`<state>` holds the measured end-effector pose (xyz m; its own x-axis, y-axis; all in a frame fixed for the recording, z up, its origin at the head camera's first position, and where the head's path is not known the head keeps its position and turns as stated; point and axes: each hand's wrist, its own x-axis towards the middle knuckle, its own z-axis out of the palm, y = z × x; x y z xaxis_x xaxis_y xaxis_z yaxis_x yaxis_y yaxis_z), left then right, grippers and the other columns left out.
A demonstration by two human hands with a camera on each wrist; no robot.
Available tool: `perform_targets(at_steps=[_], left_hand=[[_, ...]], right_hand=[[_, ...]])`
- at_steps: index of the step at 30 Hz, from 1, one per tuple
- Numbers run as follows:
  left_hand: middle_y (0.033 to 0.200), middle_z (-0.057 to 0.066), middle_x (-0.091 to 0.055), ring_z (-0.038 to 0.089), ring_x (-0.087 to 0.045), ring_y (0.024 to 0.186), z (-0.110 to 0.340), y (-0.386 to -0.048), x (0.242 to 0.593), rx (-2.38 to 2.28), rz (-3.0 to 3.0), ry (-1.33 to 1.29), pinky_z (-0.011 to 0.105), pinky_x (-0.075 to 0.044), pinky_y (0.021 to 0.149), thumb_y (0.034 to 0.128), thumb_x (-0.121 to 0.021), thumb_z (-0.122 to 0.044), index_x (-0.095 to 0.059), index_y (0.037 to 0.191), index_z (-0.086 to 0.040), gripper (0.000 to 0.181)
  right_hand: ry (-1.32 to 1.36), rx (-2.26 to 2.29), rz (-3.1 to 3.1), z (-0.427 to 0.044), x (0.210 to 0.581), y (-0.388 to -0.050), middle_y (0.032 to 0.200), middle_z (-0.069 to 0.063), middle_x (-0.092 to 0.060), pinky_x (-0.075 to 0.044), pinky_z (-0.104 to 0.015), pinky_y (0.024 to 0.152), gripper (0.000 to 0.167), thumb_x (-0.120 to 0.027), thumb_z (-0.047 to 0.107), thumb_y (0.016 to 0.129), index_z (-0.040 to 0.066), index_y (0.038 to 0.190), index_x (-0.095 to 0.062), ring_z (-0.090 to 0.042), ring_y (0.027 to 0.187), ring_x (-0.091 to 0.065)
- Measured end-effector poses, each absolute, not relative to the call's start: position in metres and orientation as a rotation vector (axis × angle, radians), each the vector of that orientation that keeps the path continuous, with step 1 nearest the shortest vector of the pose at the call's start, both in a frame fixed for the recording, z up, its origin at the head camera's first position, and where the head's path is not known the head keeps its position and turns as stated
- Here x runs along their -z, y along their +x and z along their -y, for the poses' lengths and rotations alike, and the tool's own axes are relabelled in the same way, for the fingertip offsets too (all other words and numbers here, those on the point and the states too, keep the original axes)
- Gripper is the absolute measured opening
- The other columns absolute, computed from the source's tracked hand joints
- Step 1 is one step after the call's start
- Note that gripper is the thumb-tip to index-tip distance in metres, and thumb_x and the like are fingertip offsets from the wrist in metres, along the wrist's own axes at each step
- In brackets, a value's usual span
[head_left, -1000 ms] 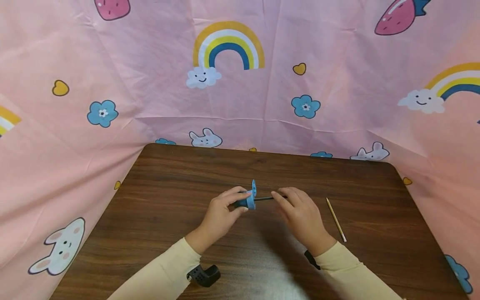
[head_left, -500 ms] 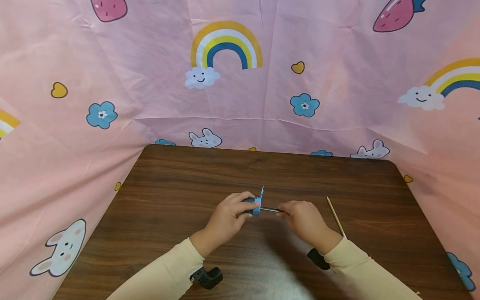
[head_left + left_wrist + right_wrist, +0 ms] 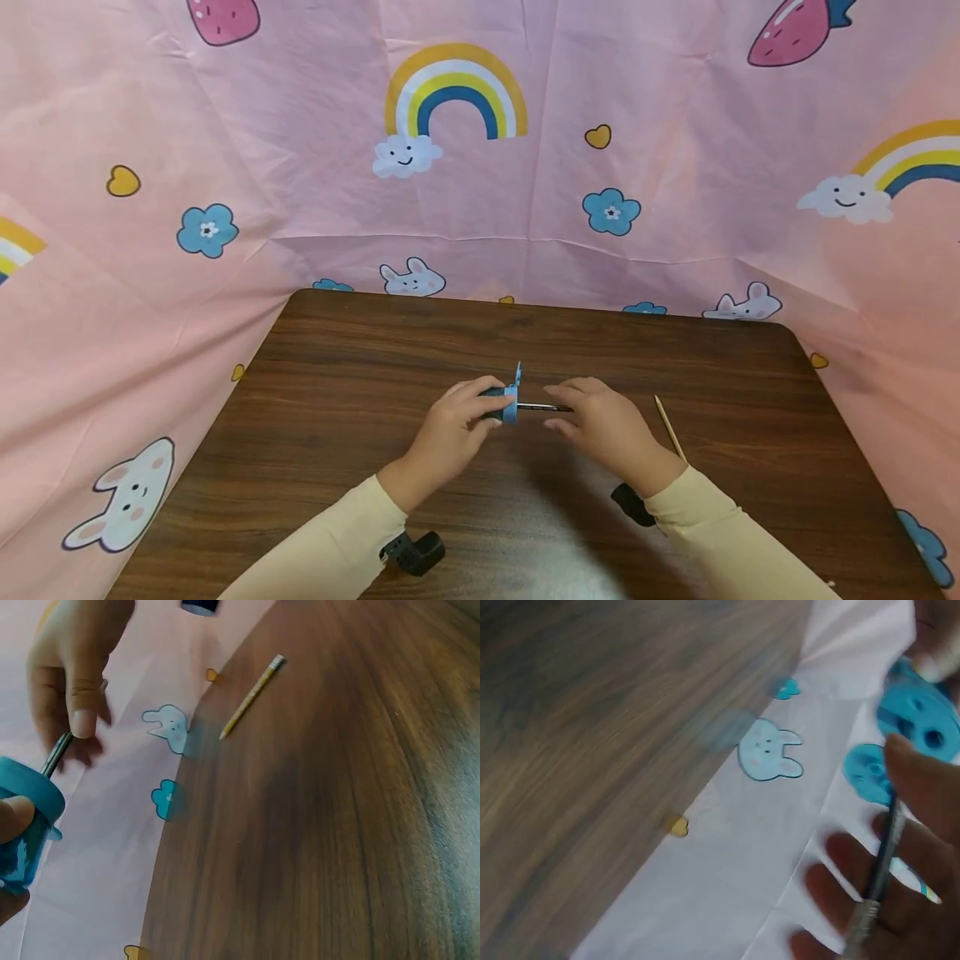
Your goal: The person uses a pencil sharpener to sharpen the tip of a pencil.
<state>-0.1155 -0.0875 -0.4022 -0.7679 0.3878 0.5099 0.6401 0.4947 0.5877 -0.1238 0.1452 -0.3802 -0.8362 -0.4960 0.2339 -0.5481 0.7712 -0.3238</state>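
My left hand (image 3: 450, 429) grips a blue pencil sharpener (image 3: 511, 405) with a dark body, its flip lid (image 3: 518, 375) standing up. A dark, shiny pencil (image 3: 542, 407) runs from the sharpener's face toward my right hand (image 3: 611, 429). Around the pencil's outer part, the right fingers and thumb are spread apart. In the right wrist view the pencil (image 3: 881, 855) crosses in front of the blurred fingers, and two holes show in the sharpener cap (image 3: 922, 724). The left wrist view shows the pencil (image 3: 56, 755) meeting the cap; its tip is hidden.
A yellow pencil (image 3: 667, 423) with a pale end lies on the dark wooden table (image 3: 360, 350), partly behind the right forearm. Patterned pink cloth (image 3: 480, 200) hangs around the back and sides. Black devices (image 3: 416, 554) sit on both wrists.
Half a second ago the right fingers pinched the pencil; now they have spread. Both hands and the sharpener moved slightly down and right, then back up a little. The yellow pencil lies still.
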Motion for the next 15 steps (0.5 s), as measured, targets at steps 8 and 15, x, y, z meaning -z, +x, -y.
perform_targets(at_steps=[8, 15], left_hand=[[0.12, 0.004, -0.064, 0.017, -0.059, 0.094, 0.09, -0.115, 0.395, 1.449, 2.455, -0.597, 0.022, -0.051, 0.067, 0.0785, -0.075, 0.005, -0.072, 0.115, -0.006, 0.038], [0.119, 0.009, -0.064, 0.017, -0.061, 0.094, 0.087, -0.113, 0.394, 1.559, 2.431, -0.592, 0.021, -0.053, 0.069, 0.0804, -0.072, 0.007, -0.071, 0.115, -0.002, 0.036]], right_hand=[[0.894, -0.347, 2.362, -0.148, 0.401, -0.122, 0.116, -0.013, -0.063, -0.05, -0.046, 0.092, 0.062, -0.088, 0.014, 0.069, 0.008, 0.126, -0.064, -0.032, 0.107, -0.06], [0.895, -0.307, 2.227, -0.148, 0.408, -0.12, 0.099, -0.01, -0.064, -0.052, -0.05, 0.087, 0.026, -0.068, 0.005, 0.088, 0.007, 0.114, -0.07, -0.027, 0.09, -0.062]])
